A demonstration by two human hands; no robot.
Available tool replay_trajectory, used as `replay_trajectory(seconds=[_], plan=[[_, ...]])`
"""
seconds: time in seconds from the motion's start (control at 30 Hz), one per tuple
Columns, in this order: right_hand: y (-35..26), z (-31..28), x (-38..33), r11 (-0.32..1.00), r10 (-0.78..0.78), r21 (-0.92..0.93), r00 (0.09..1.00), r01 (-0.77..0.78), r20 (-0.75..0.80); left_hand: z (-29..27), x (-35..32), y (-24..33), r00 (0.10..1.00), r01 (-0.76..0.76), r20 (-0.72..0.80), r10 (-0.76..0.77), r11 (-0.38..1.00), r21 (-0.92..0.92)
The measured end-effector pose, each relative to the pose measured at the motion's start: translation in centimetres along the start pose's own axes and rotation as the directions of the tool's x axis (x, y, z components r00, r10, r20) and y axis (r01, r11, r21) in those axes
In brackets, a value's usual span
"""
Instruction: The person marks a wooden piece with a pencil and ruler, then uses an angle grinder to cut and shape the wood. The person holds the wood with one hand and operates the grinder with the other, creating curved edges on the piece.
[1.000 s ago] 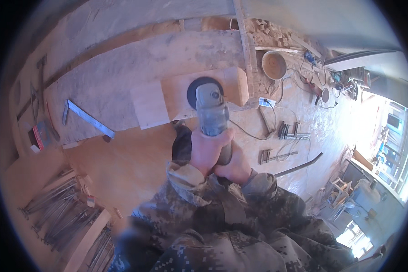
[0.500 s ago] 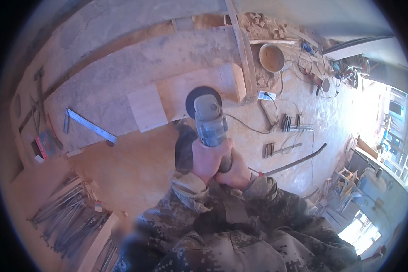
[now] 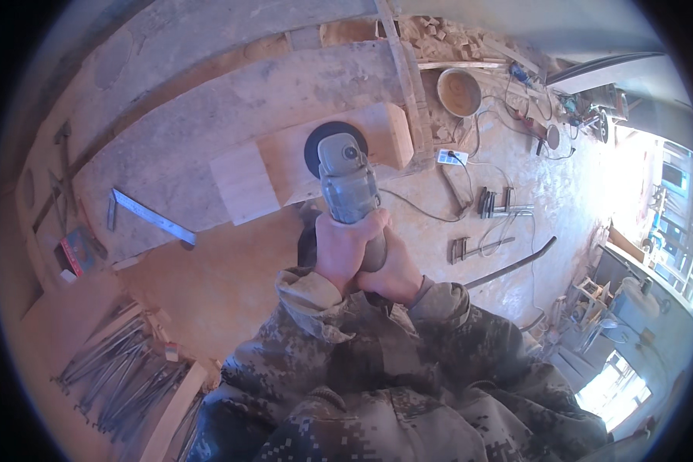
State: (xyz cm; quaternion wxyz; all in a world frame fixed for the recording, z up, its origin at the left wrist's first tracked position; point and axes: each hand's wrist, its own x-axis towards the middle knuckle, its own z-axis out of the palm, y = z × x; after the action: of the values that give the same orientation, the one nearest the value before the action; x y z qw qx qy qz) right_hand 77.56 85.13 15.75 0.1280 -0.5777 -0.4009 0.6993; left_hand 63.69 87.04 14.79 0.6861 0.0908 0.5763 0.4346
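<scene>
An angle grinder (image 3: 346,185) with a grey body and a round dark disc (image 3: 311,151) is held out in front of me. The disc overlaps a pale wooden board (image 3: 381,127) lying on the workbench; whether it touches the wood cannot be told. My left hand (image 3: 339,250) wraps round the grinder's body from the left. From the right, my right hand (image 3: 396,269) closes round its rear end, partly behind the left. A lighter square section (image 3: 246,185) forms the board's left end.
A metal try square (image 3: 154,215) lies at the left of the workbench (image 3: 169,154). To the right, the floor holds a power strip (image 3: 452,157), clamps (image 3: 504,206), a bowl (image 3: 460,92) and loose cables. Many clamps (image 3: 123,358) are stacked at lower left.
Both hands and the grinder have moved a little forward and left, bringing the disc farther over the board. Their grip is the same.
</scene>
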Motion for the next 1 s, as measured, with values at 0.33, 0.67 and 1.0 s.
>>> replay_trajectory(seconds=[0.33,0.67,1.0], plan=[[-0.7,-0.4,0.6,0.999,-0.015,-0.047,1.000,0.016,0.019,-0.3,1.0,-0.2,1.000,-0.028,0.004,0.027,1.000,0.015],[-0.3,0.1,0.0,1.000,-0.005,-0.023,1.000,0.005,-0.007,-0.1,0.1,0.5,1.000,0.014,0.004,-0.014,1.000,0.002],[-2.2,0.5,0.4,0.999,-0.007,0.044,1.000,0.006,0.007,-0.6,0.9,1.6,0.998,-0.009,0.055,0.008,1.000,0.023]])
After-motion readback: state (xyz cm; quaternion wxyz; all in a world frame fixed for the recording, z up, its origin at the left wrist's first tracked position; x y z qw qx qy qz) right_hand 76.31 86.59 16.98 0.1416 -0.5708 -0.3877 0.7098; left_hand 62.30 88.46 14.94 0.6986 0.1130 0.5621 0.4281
